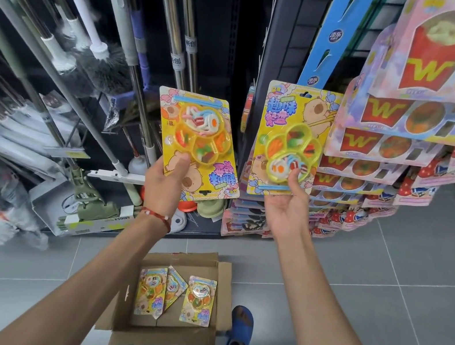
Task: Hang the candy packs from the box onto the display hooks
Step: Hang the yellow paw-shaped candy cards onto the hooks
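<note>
My left hand holds a yellow candy pack by its lower edge, thumb on the front; this pack is upside down. My right hand holds a second yellow candy pack upright, thumb on its clear blister, with the hang hole at the top. Both packs are raised in front of the dark shelf post. On the floor between my arms lies an open cardboard box with three more yellow packs inside.
Rows of pink packs with red "W" fries hang on the display rack at the right, down to the floor. A blue hanging strip is above. Mops and poles fill the left. My feet in blue sandals stand beside the box.
</note>
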`<control>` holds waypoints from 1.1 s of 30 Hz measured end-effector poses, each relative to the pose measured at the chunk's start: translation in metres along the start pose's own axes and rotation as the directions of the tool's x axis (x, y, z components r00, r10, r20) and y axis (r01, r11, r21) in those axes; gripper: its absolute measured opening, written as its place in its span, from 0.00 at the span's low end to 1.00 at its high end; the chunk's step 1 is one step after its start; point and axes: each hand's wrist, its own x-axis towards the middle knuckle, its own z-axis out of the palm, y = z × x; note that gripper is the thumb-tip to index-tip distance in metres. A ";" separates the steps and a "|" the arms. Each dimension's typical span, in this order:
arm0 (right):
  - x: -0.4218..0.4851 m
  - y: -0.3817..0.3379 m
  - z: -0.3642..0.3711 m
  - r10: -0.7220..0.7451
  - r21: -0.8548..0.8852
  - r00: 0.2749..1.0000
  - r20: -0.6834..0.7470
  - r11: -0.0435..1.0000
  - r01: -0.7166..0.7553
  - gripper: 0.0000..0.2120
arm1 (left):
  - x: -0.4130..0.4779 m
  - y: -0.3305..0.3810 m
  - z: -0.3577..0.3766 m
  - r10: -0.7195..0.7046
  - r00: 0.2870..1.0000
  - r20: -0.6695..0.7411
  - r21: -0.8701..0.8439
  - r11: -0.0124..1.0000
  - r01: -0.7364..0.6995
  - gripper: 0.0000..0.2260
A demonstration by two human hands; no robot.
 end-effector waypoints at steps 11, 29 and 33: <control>0.003 0.004 0.001 0.034 0.070 0.999 0.003 0.997 -0.034 0.15 | -0.007 0.000 0.002 -0.018 1.000 -0.011 0.001 1.000 0.018 0.05; -0.027 0.009 -0.018 0.111 -0.207 0.952 -0.284 0.963 -0.174 0.10 | -0.031 -0.001 -0.033 0.070 0.997 0.023 -0.006 0.998 -0.070 0.06; -0.050 0.020 -0.032 0.172 -0.166 0.943 -0.286 0.960 -0.226 0.05 | -0.040 0.001 -0.036 0.022 0.999 0.044 -0.119 0.993 -0.016 0.16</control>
